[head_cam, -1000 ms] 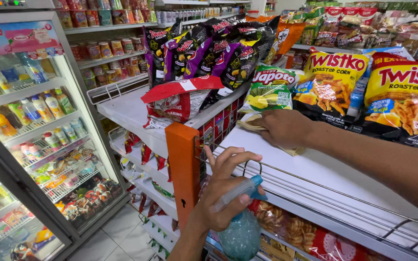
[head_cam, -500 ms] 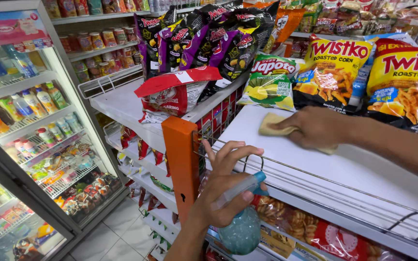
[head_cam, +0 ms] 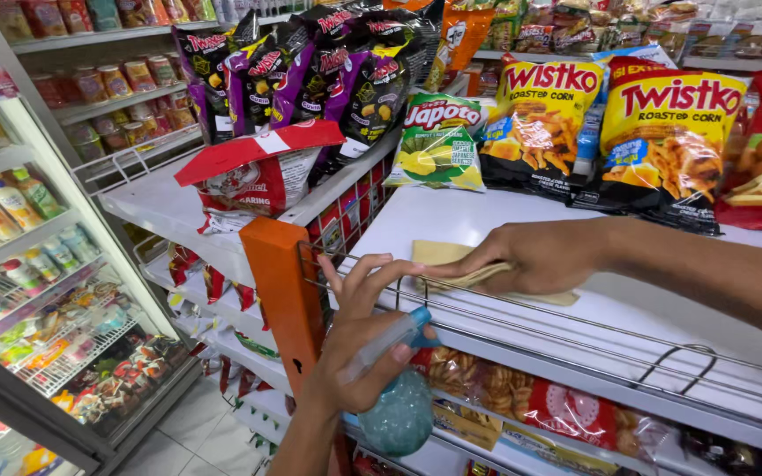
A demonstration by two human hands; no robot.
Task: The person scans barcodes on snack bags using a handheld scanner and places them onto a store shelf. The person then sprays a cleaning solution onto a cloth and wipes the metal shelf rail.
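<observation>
Right hand (head_cam: 544, 258) presses a cloth (head_cam: 441, 254) flat near the shelf's (head_cam: 663, 308) front edge; left hand (head_cam: 365, 344) grips a spray bottle (head_cam: 399, 414). Most of the shelf looks unwiped.

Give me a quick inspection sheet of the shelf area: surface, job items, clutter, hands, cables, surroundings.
Surface: white shelf with a wire front rail, bare where the hands work.
Job's things: yellow cloth flat on the shelf under the right hand; spray bottle with a teal body, below the shelf edge.
Clutter: snack bags standing along the back of the shelf; red bag lying on the next shelf.
Hands: right hand pressing on the cloth; left hand gripping the spray bottle's neck.
Cables: nothing seen.
Surroundings: glass-door fridge of bottles at left; orange post; tiled floor.
</observation>
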